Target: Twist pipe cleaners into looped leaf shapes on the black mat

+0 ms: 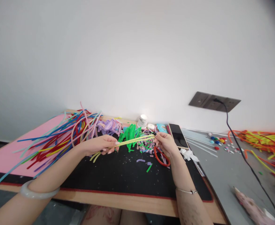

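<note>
Yellow stems, two strands as I can count, are stretched between the two hands at the centre of the frame, above one black mat. One end is at the left hand, whose fingers pinch the strands closely; two short yellow tails come out below this hand. The other end is between the thumb and fingers of the right hand, also closed narrowly. One red loop is just under the right hand; whether it is held, I cannot tell.

Behind the strands lie one green bundle and, to its left, one purple bundle. One white cup stands at the upper middle of the table, and one phone lies right of centre. At the left of the frame, one mixed pile, too tangled for counting, covers part of one pink sheet.
</note>
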`<action>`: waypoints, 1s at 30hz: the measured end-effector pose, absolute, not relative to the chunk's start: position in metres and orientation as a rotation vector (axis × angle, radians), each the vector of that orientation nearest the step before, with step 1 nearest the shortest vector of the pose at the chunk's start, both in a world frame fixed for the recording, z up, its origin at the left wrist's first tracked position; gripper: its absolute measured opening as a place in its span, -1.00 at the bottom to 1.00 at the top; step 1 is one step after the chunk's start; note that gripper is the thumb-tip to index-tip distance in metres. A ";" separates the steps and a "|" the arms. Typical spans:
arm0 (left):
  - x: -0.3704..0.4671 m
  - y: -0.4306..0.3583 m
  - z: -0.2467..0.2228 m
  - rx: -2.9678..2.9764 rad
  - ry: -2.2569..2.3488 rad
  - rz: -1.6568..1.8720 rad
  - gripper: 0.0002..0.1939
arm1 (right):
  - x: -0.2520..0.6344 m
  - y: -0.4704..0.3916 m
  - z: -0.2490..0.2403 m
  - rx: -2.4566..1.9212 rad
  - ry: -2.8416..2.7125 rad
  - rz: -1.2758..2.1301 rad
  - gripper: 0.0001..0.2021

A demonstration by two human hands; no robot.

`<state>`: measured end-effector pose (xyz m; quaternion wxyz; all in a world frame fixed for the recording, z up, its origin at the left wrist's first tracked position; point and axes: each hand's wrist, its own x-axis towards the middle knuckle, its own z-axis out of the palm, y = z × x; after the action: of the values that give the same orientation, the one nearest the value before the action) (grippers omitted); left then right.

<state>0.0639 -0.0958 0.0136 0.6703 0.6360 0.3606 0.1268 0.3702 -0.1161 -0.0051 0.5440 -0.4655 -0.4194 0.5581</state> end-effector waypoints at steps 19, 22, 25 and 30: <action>0.061 -0.097 0.012 1.471 0.808 0.276 -0.64 | 0.366 -0.118 0.000 -1.076 -0.972 1.294 -0.76; 0.058 -0.098 0.011 1.486 0.797 0.268 -0.63 | 0.367 -0.119 0.001 -1.069 -0.950 1.302 -0.74; 0.055 -0.099 0.010 1.514 0.768 0.214 -0.65 | 0.368 -0.121 0.003 -1.052 -0.935 1.360 -0.74; 0.055 -0.102 0.013 1.561 0.700 0.096 -0.66 | 0.365 -0.124 0.005 -1.047 -0.959 1.474 -0.75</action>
<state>0.0550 -0.1022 0.0127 0.6549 0.6885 0.3088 0.0422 0.3649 -0.1237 0.0052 0.5203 -0.4368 -0.4002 0.6151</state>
